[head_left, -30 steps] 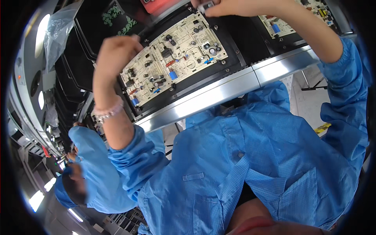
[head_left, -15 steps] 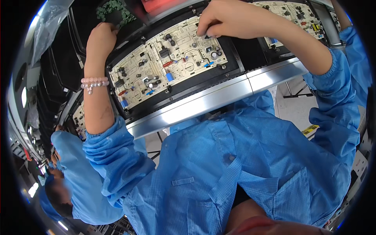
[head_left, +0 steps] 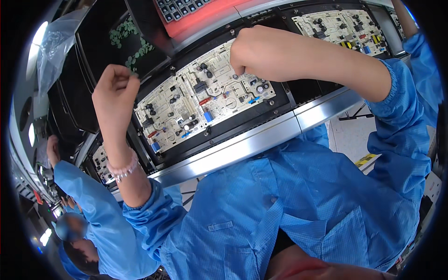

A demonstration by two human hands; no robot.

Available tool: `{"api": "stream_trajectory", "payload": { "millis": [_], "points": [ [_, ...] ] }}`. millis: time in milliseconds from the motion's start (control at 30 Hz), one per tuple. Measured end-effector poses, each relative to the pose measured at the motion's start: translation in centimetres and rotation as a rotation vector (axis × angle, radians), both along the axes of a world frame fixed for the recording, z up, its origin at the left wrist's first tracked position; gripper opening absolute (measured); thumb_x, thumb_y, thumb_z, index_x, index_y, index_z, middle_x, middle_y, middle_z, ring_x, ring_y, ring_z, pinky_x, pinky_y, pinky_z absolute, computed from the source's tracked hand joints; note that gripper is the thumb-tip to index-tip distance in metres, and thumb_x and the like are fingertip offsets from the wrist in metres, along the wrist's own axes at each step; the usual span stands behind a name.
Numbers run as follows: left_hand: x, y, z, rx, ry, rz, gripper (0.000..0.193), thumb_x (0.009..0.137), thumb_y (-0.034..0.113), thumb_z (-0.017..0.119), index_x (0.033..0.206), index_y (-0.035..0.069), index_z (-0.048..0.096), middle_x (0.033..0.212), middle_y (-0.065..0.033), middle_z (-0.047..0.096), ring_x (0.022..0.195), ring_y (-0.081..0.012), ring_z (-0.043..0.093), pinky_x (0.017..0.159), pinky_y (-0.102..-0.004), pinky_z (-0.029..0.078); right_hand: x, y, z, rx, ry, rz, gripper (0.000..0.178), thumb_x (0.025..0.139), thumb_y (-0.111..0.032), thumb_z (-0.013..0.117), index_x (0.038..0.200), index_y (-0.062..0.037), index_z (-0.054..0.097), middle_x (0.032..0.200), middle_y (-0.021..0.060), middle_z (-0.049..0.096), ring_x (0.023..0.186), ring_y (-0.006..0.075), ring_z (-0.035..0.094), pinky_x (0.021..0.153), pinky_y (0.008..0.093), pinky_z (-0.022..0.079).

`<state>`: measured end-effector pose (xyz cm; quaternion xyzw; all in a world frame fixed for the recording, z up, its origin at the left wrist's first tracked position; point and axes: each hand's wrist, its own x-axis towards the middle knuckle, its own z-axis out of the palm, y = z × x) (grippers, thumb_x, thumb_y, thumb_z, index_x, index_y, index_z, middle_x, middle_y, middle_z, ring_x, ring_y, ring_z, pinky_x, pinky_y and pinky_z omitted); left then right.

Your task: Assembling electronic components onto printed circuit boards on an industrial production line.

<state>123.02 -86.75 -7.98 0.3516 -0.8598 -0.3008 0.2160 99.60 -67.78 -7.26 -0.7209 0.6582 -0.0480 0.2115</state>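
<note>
My left hand (head_left: pixel 113 95) is raised at the left end of the circuit board, its fingers pinched together. A small green component (head_left: pixel 134 74) shows at its fingertips, partly hidden. In front of me lies the cream circuit board (head_left: pixel 219 84), seated in a black carrier (head_left: pixel 238 109) and populated with black, blue and red parts. Over its far right portion is my right hand (head_left: pixel 261 53), closed with the fingertips pointing down at the board. Whatever those fingers hold, if anything, is hidden beneath the hand.
Loose green components (head_left: pixel 123 35) lie in a black bin (head_left: pixel 95 28) at the far left. Beyond the board, a red surface (head_left: pixel 186 28) bears a tray of small dark parts (head_left: pixel 182 7). A metal rail (head_left: pixel 233 147) runs along the near side. Another populated board (head_left: pixel 343 28) sits right; a co-worker (head_left: pixel 102 205) is left.
My left hand has drawn back from the black bin toward me, and a green component now shows at its fingertips. My right hand has shifted slightly left and nearer over the board.
</note>
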Motion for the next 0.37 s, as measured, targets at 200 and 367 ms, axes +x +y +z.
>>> {"api": "stream_trajectory", "payload": {
  "millis": [200,367],
  "points": [
    [2.2,2.1,-0.7,0.172,0.072,-0.009,0.013,0.088,0.0,0.067,0.1,-0.004,0.065,0.082,-0.0019,0.064,0.074,-0.0045,0.059,0.066,-0.0173,0.048,-0.1,-0.4,0.6,0.026,-0.007,0.05,0.016,0.073,0.005,0.065,0.087,0.0031,0.071,0.088,0.0194,0.07,0.084,0.031,0.07,0.075,0.0383,0.056],
    [4.6,3.4,-1.4,0.163,0.071,0.008,0.017,0.088,0.002,0.067,0.105,-0.001,0.069,0.088,-0.0047,0.069,0.077,-0.0062,0.062,0.069,-0.0178,0.049,0.1,-0.6,0.8,0.06,0.086,0.064,0.018,0.074,0.004,0.063,0.09,0.0017,0.072,0.088,0.0198,0.07,0.084,0.0334,0.07,0.076,0.0365,0.056]
  ]
}}
